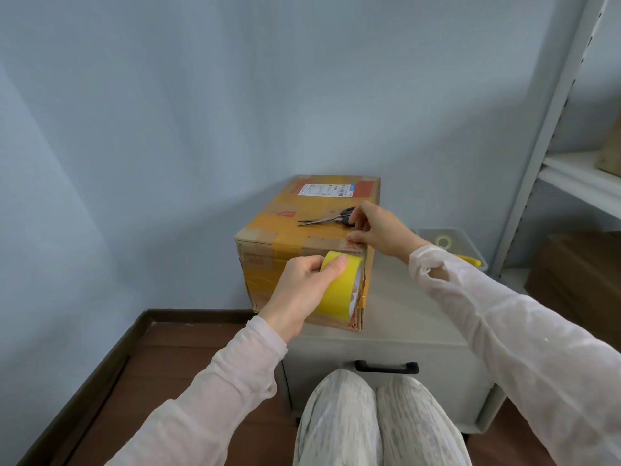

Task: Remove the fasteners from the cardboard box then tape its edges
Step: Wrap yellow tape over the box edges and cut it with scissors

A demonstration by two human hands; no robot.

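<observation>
A yellow-brown cardboard box (pixel 289 230) with a white shipping label stands on a low grey cabinet (pixel 396 331). My left hand (pixel 299 290) grips a roll of yellow tape (pixel 339 284) held against the box's near right vertical edge. My right hand (pixel 376 230) presses its fingertips on the tape's end at the box's top near-right corner. Black-handled scissors (pixel 326 218) lie on the box's top, just behind my right hand's fingers.
A clear plastic bin (pixel 453 243) with yellow items sits behind the cabinet to the right. A white metal shelf (pixel 564 129) stands at the right. The blue wall is close behind the box. My knees (pixel 369 415) are in front of the cabinet's black drawer handle (pixel 386 366).
</observation>
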